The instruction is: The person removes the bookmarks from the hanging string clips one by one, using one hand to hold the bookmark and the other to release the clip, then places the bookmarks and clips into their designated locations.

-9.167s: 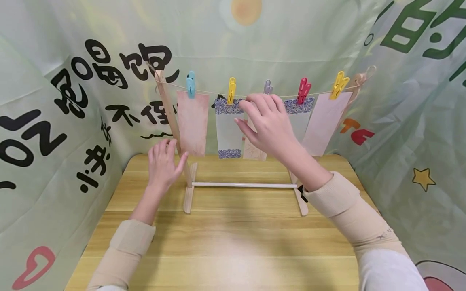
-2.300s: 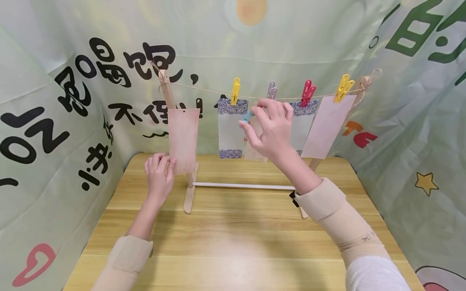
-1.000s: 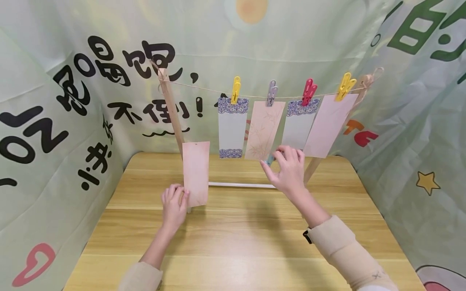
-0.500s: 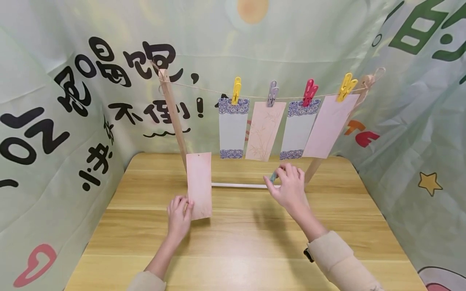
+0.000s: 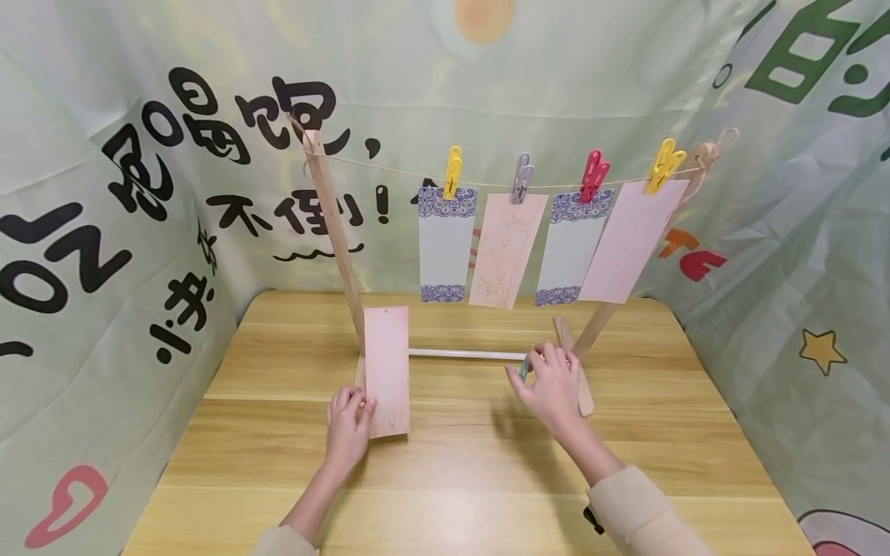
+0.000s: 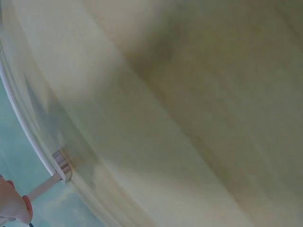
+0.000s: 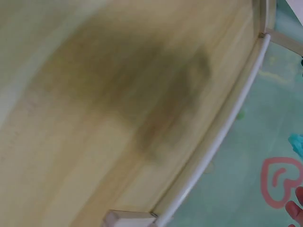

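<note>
My left hand (image 5: 350,428) pinches a plain pink paper card (image 5: 387,372) by its lower left edge. The card stands upright in front of the rack's left foot, a small hole near its top. Between thumb and fingers of my right hand (image 5: 552,386) is a blue clothespin (image 5: 524,371), low by the rack's right foot (image 5: 586,394). In the right wrist view the blue clothespin (image 7: 297,144) shows at the right edge, close to the fingertips (image 7: 294,211). Only part of the left hand (image 6: 15,204) shows in the left wrist view; the card is out of it.
A string (image 5: 389,168) runs between two wooden posts (image 5: 335,239). Several cards hang from it by yellow (image 5: 453,173), purple (image 5: 522,179), red (image 5: 594,177) and yellow clothespins. A white rod (image 5: 466,354) joins the posts low over the wooden table (image 5: 445,486). Printed cloth hangs behind.
The pink card and blue clothespin, earlier on the string's left end, have come off it. Both hands have carried them down toward the table, still sinking over the last second.
</note>
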Motion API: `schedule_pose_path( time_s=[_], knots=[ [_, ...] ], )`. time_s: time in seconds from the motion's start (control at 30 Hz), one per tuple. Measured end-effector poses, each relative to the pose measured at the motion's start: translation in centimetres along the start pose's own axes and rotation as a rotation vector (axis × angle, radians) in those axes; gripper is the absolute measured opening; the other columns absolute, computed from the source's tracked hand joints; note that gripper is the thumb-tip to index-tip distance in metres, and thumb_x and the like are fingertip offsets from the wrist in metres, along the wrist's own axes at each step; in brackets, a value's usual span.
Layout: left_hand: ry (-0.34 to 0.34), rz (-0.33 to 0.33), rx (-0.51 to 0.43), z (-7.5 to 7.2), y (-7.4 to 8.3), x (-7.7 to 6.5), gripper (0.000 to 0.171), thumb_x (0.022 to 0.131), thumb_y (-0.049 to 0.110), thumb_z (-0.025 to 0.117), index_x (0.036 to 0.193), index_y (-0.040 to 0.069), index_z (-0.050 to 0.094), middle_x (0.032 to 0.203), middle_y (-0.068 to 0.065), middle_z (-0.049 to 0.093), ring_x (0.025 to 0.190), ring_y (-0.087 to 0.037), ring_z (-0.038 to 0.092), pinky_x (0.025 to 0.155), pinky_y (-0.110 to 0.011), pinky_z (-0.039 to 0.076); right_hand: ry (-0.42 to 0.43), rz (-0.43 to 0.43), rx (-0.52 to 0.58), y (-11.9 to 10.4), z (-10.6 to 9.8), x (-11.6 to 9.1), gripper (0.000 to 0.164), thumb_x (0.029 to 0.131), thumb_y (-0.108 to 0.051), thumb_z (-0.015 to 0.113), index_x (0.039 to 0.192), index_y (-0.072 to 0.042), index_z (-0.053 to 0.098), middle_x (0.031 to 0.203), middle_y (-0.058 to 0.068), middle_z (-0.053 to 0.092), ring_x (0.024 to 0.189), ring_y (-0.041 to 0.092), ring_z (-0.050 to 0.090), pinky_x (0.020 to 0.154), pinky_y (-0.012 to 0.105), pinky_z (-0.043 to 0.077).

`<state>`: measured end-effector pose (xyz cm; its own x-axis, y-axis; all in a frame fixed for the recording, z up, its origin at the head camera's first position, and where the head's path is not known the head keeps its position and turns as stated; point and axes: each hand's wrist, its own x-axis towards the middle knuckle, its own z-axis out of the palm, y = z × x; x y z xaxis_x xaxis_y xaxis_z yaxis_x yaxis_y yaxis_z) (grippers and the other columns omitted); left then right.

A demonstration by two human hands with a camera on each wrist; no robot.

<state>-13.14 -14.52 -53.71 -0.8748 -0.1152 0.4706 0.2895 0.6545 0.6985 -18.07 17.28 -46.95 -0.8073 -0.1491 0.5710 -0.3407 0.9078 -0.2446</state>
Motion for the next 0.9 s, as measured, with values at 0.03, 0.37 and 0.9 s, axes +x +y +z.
schedule_pose_path(
  time_s=[0.03, 0.37, 0.9],
  knots=[
    [-0.006, -0.008, -0.001, 0.0, -0.1, -0.1, 0.010, 0.086, 0.009, 0.059, 0.080, 0.001, 0.059, 0.093, -0.013, 0.051, 0.091, -0.031, 0.045, 0.085, -0.048, 0.027, -0.008, 0.006, 0.000, 0.1, 0.1, -0.2, 0.036, 0.076, -0.042, 0.061, 0.066, -0.008, 0.053, 0.092, 0.011, 0.055, 0.085, 0.031, 0.050, 0.086, 0.050, 0.031],
    [-0.075, -0.047, 0.018, 0.1, -0.8, -1.1, 0.015, 0.087, 0.011, 0.059, 0.077, 0.000, 0.059, 0.095, -0.012, 0.050, 0.094, -0.031, 0.044, 0.088, -0.051, 0.026, -0.137, 0.074, -0.047, 0.7, 1.0, -2.2, 0.035, 0.076, -0.041, 0.063, 0.067, -0.009, 0.055, 0.094, 0.010, 0.056, 0.090, 0.031, 0.050, 0.088, 0.050, 0.032],
    [-0.144, -0.082, 0.099, 0.7, -1.5, -3.0, 0.009, 0.082, 0.009, 0.063, 0.081, 0.000, 0.064, 0.096, -0.012, 0.051, 0.093, -0.030, 0.044, 0.085, -0.053, 0.026, -0.280, 0.131, -0.122, 1.4, 2.0, -5.7, 0.035, 0.076, -0.041, 0.065, 0.074, -0.006, 0.062, 0.094, 0.012, 0.056, 0.095, 0.032, 0.050, 0.089, 0.050, 0.032]
  ],
)
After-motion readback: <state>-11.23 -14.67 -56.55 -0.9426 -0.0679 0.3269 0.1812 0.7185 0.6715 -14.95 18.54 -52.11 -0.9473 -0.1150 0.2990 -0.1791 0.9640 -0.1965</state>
